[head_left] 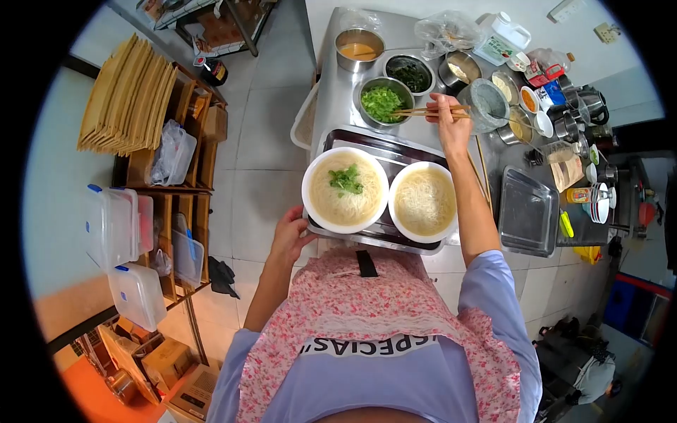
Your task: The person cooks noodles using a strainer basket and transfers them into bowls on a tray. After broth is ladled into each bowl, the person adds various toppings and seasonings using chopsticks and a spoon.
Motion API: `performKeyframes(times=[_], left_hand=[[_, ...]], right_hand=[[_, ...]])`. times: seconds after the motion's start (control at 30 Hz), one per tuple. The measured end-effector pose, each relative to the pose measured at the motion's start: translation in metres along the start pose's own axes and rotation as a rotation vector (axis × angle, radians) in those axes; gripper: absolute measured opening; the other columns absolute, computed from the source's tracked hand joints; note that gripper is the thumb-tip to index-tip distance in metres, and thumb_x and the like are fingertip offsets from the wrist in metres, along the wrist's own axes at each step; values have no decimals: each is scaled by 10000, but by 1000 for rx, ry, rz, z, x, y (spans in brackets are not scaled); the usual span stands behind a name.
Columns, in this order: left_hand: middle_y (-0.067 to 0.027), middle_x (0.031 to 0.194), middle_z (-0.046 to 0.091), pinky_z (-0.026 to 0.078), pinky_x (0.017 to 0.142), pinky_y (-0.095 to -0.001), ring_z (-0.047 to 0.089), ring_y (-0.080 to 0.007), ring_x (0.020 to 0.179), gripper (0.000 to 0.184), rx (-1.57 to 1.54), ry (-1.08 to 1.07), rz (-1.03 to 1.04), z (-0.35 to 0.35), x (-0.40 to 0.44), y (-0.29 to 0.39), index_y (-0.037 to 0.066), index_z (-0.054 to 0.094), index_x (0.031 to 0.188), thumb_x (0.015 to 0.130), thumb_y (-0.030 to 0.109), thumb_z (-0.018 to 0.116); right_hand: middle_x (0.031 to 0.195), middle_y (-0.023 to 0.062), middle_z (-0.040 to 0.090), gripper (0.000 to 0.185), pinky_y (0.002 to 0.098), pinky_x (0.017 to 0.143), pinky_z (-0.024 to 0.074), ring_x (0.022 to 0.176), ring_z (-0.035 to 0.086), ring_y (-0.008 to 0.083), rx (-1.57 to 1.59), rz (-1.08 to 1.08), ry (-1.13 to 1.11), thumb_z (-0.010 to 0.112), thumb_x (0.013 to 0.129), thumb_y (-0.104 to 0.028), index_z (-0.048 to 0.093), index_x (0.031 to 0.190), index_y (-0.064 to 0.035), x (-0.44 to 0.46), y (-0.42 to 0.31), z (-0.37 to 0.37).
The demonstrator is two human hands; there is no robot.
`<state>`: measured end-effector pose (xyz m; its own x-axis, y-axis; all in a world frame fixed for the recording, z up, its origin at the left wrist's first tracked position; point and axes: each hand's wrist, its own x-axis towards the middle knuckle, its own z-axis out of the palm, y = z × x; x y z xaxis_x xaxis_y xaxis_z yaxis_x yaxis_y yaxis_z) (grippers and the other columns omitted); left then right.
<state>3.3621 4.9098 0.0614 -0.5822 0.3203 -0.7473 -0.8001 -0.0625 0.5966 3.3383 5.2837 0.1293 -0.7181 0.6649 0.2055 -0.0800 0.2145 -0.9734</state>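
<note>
My right hand (451,123) is closed around a pair of wooden chopsticks (422,112). Their tips reach into a metal pot of chopped green herbs (381,103). At the near left corner of a metal tray (395,243), my left hand (288,236) grips the rim, close to the left bowl. Two white bowls of noodles in broth stand side by side on this tray. Green herbs lie on top of the noodles in the left bowl (345,190); the right bowl (423,202) shows only noodles and broth.
Behind the greens stand a pot of orange-brown liquid (360,49) and a bowl of dark greens (410,74). A stone mortar (485,104) sits beside my right hand. Further right lies a dark rectangular tray (527,211). Wooden shelving (169,204) stands left across the tiled floor.
</note>
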Motion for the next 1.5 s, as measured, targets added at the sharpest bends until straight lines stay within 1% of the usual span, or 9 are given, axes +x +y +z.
performKeyframes(times=[0.53,0.63,0.73,0.8,0.87,0.93,1.2,1.23,1.5], left_hand=[[-101,1119,499,498,814,-469,517,-228,1007,479,-18,-5,-2,0,-1,-2,23,461,1204,737,-72,415],[-96,1129,498,468,862,-430,511,-216,1010,485,39,-3,11,-1,-4,4,26,441,1232,754,-51,432],[-97,1191,490,389,953,-357,485,-197,1074,461,326,254,612,6,2,15,15,443,1237,778,-19,472],[-95,1106,527,372,908,-335,492,-245,1018,429,710,236,1044,36,-8,47,93,536,1187,764,31,518],[-65,1185,513,347,918,-357,479,-241,1066,438,1148,162,1364,85,-21,74,132,545,1188,764,22,535],[-57,1136,539,309,901,-386,477,-247,1038,432,1193,45,1500,140,-17,76,196,578,1156,744,67,585],[11,868,620,234,912,-426,511,-167,939,125,1441,-504,1498,204,21,38,164,659,884,766,146,625],[9,765,618,252,886,-405,525,-162,857,78,1420,-501,1569,203,21,36,154,647,838,765,144,625],[5,751,595,281,834,-368,518,-172,780,54,1571,-413,1476,206,12,35,146,641,810,776,159,601]], right_hand=[[851,171,629,379,290,626,539,683,625,200,223,-32,133,491,918,-307,567,991,57,-25,-64,-48],[869,191,624,391,291,623,546,721,631,211,224,-49,176,480,921,-310,546,998,68,-42,-87,-69],[870,195,622,380,293,625,551,737,632,214,171,-32,211,465,927,-296,539,999,70,-73,-108,-97],[866,196,622,372,295,623,552,728,633,214,148,9,242,455,932,-292,540,990,66,-97,-114,-116],[857,196,622,363,301,612,552,713,632,215,157,34,230,433,942,-284,540,982,61,-118,-116,-132],[853,196,621,358,305,607,552,707,632,216,164,61,223,422,947,-278,540,979,58,-135,-114,-144],[851,165,624,394,296,599,545,726,623,203,95,164,263,438,936,-318,544,977,59,-176,-106,-164],[849,146,622,390,287,605,543,732,617,186,74,183,251,454,931,-318,559,990,53,-179,-106,-164],[838,105,626,312,265,579,517,695,604,155,-40,71,155,506,914,-263,608,956,29,-190,-123,-150]])
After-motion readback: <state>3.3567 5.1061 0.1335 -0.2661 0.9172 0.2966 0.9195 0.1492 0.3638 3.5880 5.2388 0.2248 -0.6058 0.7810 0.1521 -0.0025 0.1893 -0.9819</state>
